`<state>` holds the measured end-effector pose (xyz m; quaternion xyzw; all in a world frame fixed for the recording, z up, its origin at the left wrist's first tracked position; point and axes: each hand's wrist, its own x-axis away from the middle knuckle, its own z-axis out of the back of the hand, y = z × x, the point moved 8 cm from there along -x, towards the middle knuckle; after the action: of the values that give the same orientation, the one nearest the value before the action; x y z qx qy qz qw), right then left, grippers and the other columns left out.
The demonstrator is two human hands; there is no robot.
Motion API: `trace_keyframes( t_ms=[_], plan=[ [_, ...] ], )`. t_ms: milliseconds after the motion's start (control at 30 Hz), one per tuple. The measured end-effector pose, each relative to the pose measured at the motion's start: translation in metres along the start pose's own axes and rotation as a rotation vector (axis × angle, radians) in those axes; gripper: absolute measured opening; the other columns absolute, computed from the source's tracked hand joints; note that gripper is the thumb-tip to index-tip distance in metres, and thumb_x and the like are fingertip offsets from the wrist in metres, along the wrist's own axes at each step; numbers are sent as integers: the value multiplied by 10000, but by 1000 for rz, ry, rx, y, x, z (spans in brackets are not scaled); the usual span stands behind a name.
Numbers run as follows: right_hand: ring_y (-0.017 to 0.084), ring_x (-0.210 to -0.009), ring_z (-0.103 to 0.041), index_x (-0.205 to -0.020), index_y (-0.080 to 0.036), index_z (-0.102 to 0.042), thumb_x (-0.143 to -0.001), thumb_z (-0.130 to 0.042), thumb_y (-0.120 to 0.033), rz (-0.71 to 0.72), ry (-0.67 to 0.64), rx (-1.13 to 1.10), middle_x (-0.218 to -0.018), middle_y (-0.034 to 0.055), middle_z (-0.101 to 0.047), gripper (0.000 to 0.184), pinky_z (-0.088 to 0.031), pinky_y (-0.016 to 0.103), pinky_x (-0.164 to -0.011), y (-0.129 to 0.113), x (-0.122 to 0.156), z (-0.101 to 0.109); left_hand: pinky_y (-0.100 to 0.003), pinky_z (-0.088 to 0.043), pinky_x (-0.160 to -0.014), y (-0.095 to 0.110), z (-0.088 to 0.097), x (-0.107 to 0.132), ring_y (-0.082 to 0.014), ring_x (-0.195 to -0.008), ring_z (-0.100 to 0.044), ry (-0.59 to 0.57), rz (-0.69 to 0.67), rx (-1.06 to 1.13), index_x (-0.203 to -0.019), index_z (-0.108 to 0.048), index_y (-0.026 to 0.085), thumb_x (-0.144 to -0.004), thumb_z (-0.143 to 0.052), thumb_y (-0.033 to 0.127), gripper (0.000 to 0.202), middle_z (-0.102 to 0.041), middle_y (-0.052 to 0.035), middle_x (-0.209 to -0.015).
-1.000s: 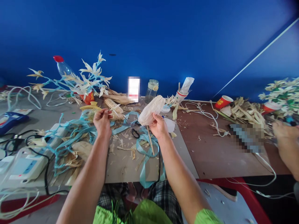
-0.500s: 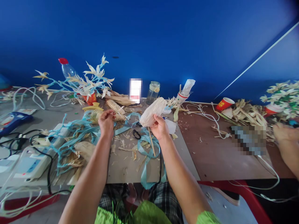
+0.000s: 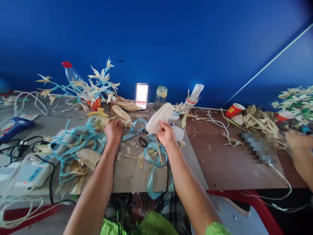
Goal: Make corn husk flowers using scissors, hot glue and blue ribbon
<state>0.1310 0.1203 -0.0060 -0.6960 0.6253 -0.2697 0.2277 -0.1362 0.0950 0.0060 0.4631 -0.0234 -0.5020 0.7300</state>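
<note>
A pale, broad corn husk point(image 3: 158, 119) is pinched between the thumb and fingers of my right hand point(image 3: 167, 133), held up over the table. My left hand point(image 3: 113, 130) is down by the corn cobs point(image 3: 120, 112), its fingers curled together; whatever they hold, if anything, is hidden. Between my hands lie scissors with black handles point(image 3: 142, 141). A thin stick point(image 3: 158, 150) slants below the husk, among loops of light blue ribbon point(image 3: 153, 179). More blue ribbon and blue-wrapped stems point(image 3: 67, 156) are heaped left of my left hand.
Husk flowers on blue stems point(image 3: 100, 76) stand in a red cup point(image 3: 94, 103). Behind are a lit phone point(image 3: 141, 94) and a clear bottle point(image 3: 160, 96). A power strip point(image 3: 36, 173) and glue gun point(image 3: 18, 127) lie left. Another person's hand point(image 3: 299, 140) is at far right.
My left hand has lowered slightly and shifted right, its fingers turning down toward the corn cobs. My right hand and the husk have stayed nearly in place.
</note>
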Motion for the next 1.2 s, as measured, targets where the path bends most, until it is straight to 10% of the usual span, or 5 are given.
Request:
trace_keyframes(
  t_ms=[467,833,1200],
  plan=[
    [115,-676,-670,-711,-208,-654,-613,-736,-182,16,-23,30,-724,-35,-729,130,-547,226,-701,1,0,-1,-401,-381,-813,21,-3,8,-283,-979,-540,-129,-192,-274,-831,-681,203,-774,-514,188,177,-562,-121,-1021],
    [115,-648,-661,-693,-193,-660,-590,-751,-190,-7,-15,13,-708,-31,-728,137,-538,212,-648,1,1,-2,-229,-365,-583,-22,14,-9,-100,-589,-427,233,194,502,-736,-635,171,-663,-616,229,94,-495,12,-686],
    [104,-692,-665,-720,-199,-665,-597,-752,-197,4,-44,6,-741,-36,-732,151,-538,202,-694,1,0,-3,-218,-341,-534,-11,-9,-3,-99,-547,-436,60,206,530,-694,-574,165,-709,-568,248,84,-506,22,-607]
  ],
)
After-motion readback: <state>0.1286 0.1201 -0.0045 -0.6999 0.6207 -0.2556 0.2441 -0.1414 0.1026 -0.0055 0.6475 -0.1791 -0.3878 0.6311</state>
